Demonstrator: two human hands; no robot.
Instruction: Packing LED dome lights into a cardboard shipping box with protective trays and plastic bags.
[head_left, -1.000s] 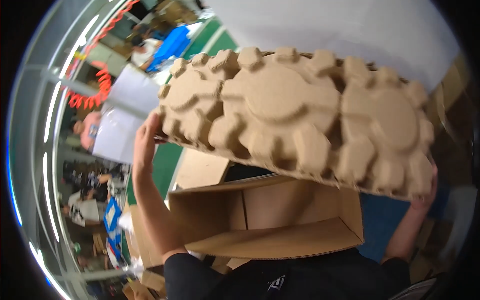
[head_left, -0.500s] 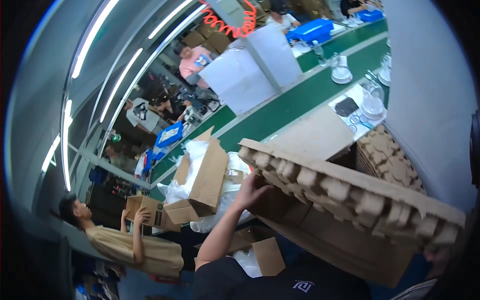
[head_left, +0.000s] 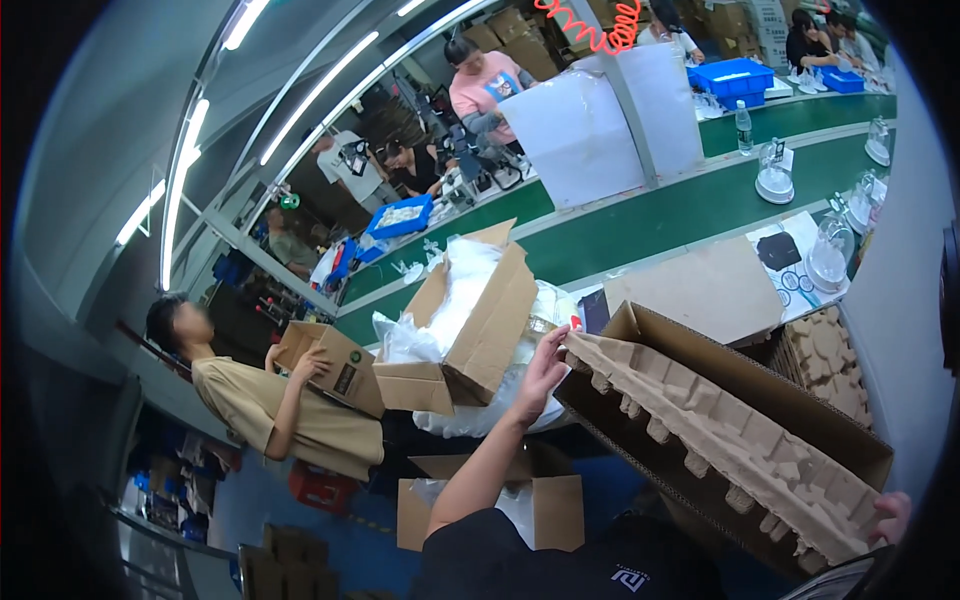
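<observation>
A long brown moulded-pulp tray [head_left: 720, 435] slants into the mouth of an open cardboard box [head_left: 760, 405]. Its cavities face up and its knobbly underside shows along the near edge. My left hand [head_left: 543, 378] grips the tray's left end by the corner, fingers over the rim. At the other end my right hand [head_left: 890, 517], partly cut off by the dark rim of the picture, is closed on the tray's right corner. The tray hides most of the box's inside.
Left of my left hand stands an open carton [head_left: 480, 330] with white plastic wrapping. More pulp trays [head_left: 822, 350] are stacked at the right. Beyond runs a green conveyor [head_left: 690, 215] with glass domes [head_left: 775, 180]. A co-worker [head_left: 290, 390] at left holds a small carton [head_left: 330, 362].
The tray has gone from lying raised across the box to tilting down into it, its cavity side turned into view. Both hands stay at its ends. The whole view has shifted.
</observation>
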